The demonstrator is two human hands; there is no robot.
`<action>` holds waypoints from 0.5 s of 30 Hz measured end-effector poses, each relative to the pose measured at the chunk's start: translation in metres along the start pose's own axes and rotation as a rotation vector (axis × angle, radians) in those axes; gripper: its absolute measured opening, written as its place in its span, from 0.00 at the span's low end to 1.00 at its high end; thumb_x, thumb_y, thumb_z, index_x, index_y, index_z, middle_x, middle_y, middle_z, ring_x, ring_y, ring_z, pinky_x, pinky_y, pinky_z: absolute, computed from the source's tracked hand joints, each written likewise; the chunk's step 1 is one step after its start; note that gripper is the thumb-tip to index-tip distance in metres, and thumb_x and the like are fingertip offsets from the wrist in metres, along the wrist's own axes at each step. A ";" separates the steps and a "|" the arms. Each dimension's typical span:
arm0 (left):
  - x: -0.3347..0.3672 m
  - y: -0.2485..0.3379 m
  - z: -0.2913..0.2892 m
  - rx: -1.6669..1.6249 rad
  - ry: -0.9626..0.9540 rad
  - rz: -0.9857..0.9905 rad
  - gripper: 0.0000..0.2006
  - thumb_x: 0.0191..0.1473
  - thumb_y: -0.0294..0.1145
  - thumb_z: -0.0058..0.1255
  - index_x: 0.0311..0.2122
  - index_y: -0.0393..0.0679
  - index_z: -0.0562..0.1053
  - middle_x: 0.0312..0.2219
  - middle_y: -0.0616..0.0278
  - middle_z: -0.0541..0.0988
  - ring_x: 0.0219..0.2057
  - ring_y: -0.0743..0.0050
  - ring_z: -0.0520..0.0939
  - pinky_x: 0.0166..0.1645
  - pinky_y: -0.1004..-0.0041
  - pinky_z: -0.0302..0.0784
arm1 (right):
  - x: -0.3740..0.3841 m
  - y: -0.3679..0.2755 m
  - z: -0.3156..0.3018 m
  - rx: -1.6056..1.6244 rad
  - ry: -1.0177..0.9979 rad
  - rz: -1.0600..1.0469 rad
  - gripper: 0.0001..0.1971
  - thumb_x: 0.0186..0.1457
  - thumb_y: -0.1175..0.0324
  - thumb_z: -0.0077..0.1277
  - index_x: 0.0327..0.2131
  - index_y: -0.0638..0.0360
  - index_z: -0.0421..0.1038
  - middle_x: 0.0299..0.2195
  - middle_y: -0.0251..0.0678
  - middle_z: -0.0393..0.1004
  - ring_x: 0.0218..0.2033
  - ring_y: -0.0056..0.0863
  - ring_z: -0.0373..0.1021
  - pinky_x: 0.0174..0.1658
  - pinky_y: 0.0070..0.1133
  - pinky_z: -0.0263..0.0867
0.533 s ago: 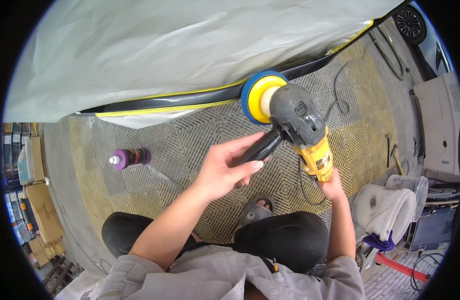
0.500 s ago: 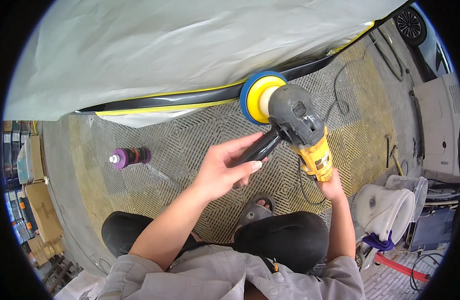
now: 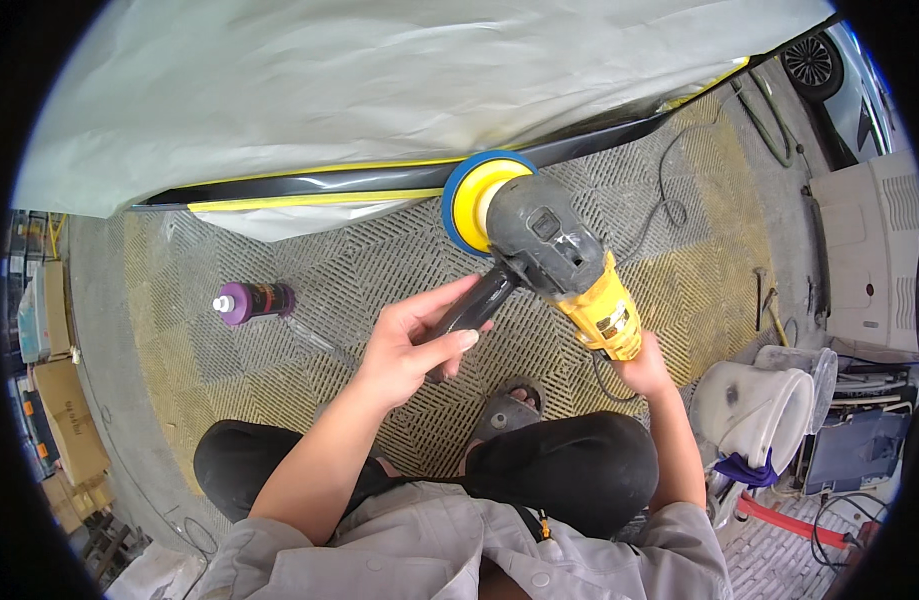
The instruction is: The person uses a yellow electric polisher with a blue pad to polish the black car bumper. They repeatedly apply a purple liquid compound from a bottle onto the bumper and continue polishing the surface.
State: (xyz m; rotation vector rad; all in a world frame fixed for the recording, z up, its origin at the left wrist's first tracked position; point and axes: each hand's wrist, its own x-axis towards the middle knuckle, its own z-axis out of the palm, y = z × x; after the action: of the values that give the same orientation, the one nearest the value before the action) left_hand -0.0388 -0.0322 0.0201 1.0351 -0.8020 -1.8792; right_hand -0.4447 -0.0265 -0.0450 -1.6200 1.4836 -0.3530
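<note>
Both my hands hold a yellow and black power polisher (image 3: 551,240). My left hand (image 3: 407,335) is closed round its black side handle (image 3: 476,308). At the rear end of the yellow body, my right hand (image 3: 641,368) grips the machine, its fingers mostly hidden behind it. A round pad (image 3: 469,205), yellow with a blue rim, faces the glossy black sill strip (image 3: 379,180) of a covered car; whether they touch I cannot tell. Yellow masking tape (image 3: 319,199) edges the strip, and pale sheeting (image 3: 409,80) hangs above it.
A purple bottle (image 3: 251,301) with a white cap lies on the grated floor mat (image 3: 379,255) at left. Cardboard boxes (image 3: 71,425) are stacked far left. At right stand a whitish bucket (image 3: 744,410) with a purple cloth (image 3: 745,472), a hammer (image 3: 774,315) and a trailing power cord (image 3: 669,190).
The polisher has shifted left along the black strip, and both my hands have moved left with it. My grip on it looks the same.
</note>
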 end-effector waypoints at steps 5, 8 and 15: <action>-0.018 -0.003 -0.021 -0.025 0.009 0.024 0.36 0.60 0.25 0.60 0.73 0.37 0.63 0.47 0.43 0.84 0.26 0.77 0.80 0.34 0.77 0.77 | -0.002 -0.019 0.012 0.052 0.015 0.027 0.18 0.57 0.76 0.61 0.51 0.64 0.79 0.46 0.47 0.86 0.51 0.36 0.82 0.54 0.28 0.75; -0.030 -0.006 -0.038 -0.095 0.013 0.068 0.34 0.61 0.22 0.60 0.72 0.38 0.66 0.46 0.47 0.86 0.26 0.80 0.80 0.33 0.78 0.78 | 0.002 -0.028 0.019 0.002 0.011 0.013 0.19 0.53 0.75 0.62 0.50 0.64 0.78 0.45 0.51 0.84 0.51 0.47 0.81 0.54 0.32 0.75; -0.052 -0.006 -0.062 -0.257 0.034 0.107 0.36 0.61 0.25 0.60 0.73 0.36 0.63 0.47 0.42 0.84 0.25 0.77 0.79 0.33 0.77 0.77 | -0.001 -0.066 0.007 -0.137 -0.003 -0.063 0.19 0.49 0.74 0.60 0.47 0.66 0.75 0.42 0.56 0.82 0.47 0.58 0.79 0.51 0.39 0.75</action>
State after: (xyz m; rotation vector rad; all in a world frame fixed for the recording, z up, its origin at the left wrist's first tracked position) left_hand 0.0306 0.0081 0.0053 0.8454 -0.5665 -1.8127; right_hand -0.3966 -0.0293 0.0005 -1.7778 1.4839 -0.2888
